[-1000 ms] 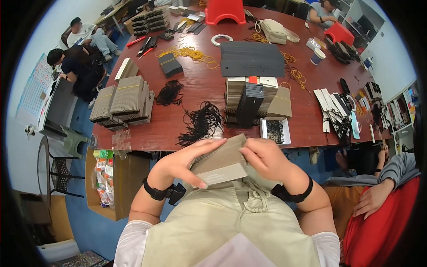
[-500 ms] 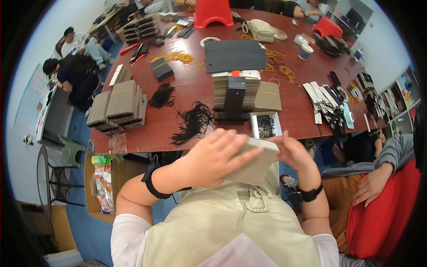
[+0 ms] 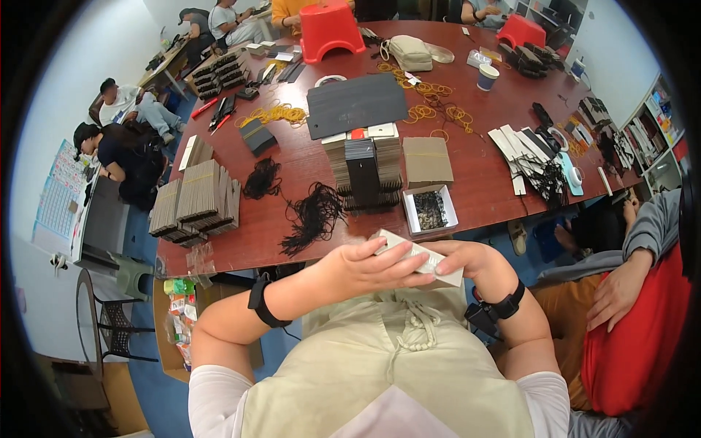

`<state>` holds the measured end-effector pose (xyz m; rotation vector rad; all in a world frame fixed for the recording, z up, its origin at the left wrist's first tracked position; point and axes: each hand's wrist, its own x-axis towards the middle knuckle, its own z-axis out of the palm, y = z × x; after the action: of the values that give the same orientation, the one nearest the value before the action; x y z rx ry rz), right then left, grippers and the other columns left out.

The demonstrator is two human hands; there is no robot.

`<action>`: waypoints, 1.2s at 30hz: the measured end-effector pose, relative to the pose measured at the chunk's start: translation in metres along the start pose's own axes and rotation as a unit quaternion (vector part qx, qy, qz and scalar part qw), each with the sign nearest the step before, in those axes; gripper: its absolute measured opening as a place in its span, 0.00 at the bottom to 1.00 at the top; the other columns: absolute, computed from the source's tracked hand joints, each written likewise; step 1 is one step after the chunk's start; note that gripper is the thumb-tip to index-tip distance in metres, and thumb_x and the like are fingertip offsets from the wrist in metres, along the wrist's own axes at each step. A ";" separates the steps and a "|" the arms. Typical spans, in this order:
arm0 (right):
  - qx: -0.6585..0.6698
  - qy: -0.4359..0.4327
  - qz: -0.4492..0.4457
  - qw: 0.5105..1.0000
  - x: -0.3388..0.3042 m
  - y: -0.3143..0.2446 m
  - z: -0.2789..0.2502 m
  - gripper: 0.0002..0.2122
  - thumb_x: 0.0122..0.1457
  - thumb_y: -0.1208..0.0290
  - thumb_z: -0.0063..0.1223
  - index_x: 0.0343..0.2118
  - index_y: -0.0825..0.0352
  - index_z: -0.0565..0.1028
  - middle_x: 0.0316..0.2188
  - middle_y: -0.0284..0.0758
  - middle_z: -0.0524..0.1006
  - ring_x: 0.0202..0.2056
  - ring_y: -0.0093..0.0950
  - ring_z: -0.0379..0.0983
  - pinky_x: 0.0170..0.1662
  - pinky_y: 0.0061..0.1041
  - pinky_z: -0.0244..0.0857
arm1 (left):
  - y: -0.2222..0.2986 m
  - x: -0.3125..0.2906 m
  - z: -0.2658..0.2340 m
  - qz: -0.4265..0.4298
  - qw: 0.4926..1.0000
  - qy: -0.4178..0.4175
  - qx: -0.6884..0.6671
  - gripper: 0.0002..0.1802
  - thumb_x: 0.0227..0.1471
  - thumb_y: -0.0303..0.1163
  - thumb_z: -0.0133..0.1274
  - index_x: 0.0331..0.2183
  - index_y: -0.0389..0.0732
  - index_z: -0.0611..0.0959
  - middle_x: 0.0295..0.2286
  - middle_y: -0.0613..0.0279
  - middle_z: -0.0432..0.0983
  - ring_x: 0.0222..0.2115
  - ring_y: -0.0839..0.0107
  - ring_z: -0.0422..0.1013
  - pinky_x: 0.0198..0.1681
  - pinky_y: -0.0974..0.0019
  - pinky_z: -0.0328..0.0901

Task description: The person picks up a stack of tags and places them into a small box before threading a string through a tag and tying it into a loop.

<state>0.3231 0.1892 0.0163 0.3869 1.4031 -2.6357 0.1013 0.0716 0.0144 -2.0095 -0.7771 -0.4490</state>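
Observation:
Just in front of my body I hold a pale grey-white block (image 3: pixel 427 260), which looks like a stack of cards with its narrow side turned up. My left hand (image 3: pixel 372 264) lies over its left part, fingers stretched along the side. My right hand (image 3: pixel 471 257) grips the right end, thumb on top. Beyond the hands, a small white box (image 3: pixel 453 217) holds small dark pieces. Left of it, a tall stack of grey-brown cards (image 3: pixel 336 157) stands with a black upright piece (image 3: pixel 361 175) before it and a dark flat board (image 3: pixel 358 102) on top.
Bundled card stacks (image 3: pixel 207 193) and black cord bunches (image 3: pixel 314 215) lie to the left. Yellow rubber bands (image 3: pixel 281 115), a red stool (image 3: pixel 330 33) and a paper cup (image 3: pixel 487 77) are farther back. White strips (image 3: pixel 515 153) lie right. A person's hand (image 3: pixel 621 288) rests close by at right.
The block has turned from its broad grey face to its narrow side. My right hand has closed on its end, and my left hand has shifted along it. The view has swung slightly.

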 end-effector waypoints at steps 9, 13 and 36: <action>-0.187 0.255 -0.129 0.940 -0.064 -0.012 -0.067 0.45 0.35 0.65 0.67 0.58 0.76 0.59 0.54 0.43 0.65 0.55 0.31 0.61 0.58 0.27 0.52 | 0.026 -0.063 0.025 -0.192 0.903 -0.134 -0.360 0.33 0.44 0.31 0.54 0.55 0.55 0.68 0.53 0.56 0.60 0.51 0.60 0.61 0.52 0.56 0.61; -0.435 0.429 -0.191 0.768 -0.029 -0.029 -0.098 0.46 0.32 0.60 0.67 0.58 0.73 0.59 0.54 0.45 0.64 0.56 0.38 0.60 0.58 0.32 0.53 | 0.039 -0.035 0.048 -0.310 0.815 -0.225 -0.435 0.30 0.45 0.32 0.56 0.53 0.48 0.69 0.51 0.44 0.60 0.46 0.48 0.66 0.46 0.54 0.66; -0.691 0.363 -0.155 0.605 0.034 -0.053 -0.152 0.47 0.26 0.60 0.66 0.58 0.59 0.61 0.51 0.46 0.62 0.55 0.44 0.56 0.59 0.38 0.49 | 0.070 -0.009 0.126 -0.320 0.887 -0.099 -0.318 0.08 0.43 0.34 0.59 0.23 0.42 0.77 0.20 0.63 0.66 0.22 0.64 0.67 0.25 0.62 0.64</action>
<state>0.3026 0.3455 -0.0326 0.9849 3.2978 -0.6063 0.1433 0.1482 -0.1007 -2.3795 -1.6004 -0.9914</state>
